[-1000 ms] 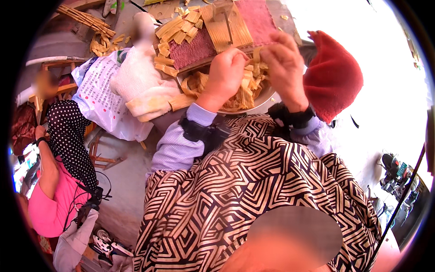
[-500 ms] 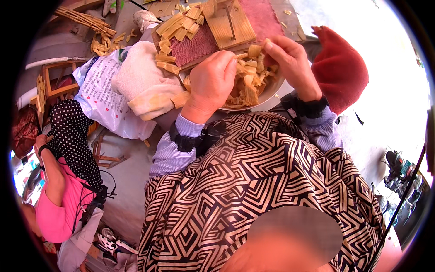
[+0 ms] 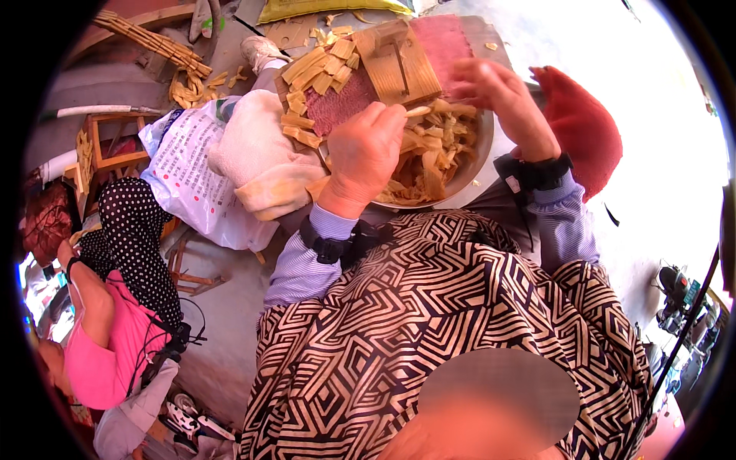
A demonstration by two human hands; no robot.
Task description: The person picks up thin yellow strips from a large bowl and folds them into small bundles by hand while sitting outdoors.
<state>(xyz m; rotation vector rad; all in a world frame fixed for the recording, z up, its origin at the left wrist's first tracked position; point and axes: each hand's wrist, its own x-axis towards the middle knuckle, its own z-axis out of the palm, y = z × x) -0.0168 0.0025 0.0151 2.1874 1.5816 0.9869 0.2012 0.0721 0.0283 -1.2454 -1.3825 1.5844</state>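
My left hand (image 3: pixel 364 149) is closed at the near edge of a round metal bowl (image 3: pixel 486 157). A pale end of a dried, leaf-like yellow strip (image 3: pixel 418 112) sticks out from its fingertips. Many crumpled yellow-brown strips (image 3: pixel 437 149) fill the bowl. My right hand (image 3: pixel 502 96) is raised above the bowl's far right side, slightly blurred, its fingers stretched out and nothing visible in them. Just beyond the bowl lies a wooden block (image 3: pixel 418 73) with a thin metal bar. Flat cut yellow pieces (image 3: pixel 318 73) rest beside it on a board with a reddish textured cloth (image 3: pixel 333 107).
A pale pink towel (image 3: pixel 257 142) and a printed white plastic bag (image 3: pixel 195 172) lie at left. A red cloth (image 3: pixel 586 126) is at right. Another person in a pink top (image 3: pixel 111 349) sits at left, near a small wooden frame (image 3: pixel 115 146). A bundle of sticks (image 3: pixel 153 42) lies far left.
My right hand has let go of the strip and moved up and right, its fingers opening. My left hand stays closed near the bowl. The view has shifted slightly.
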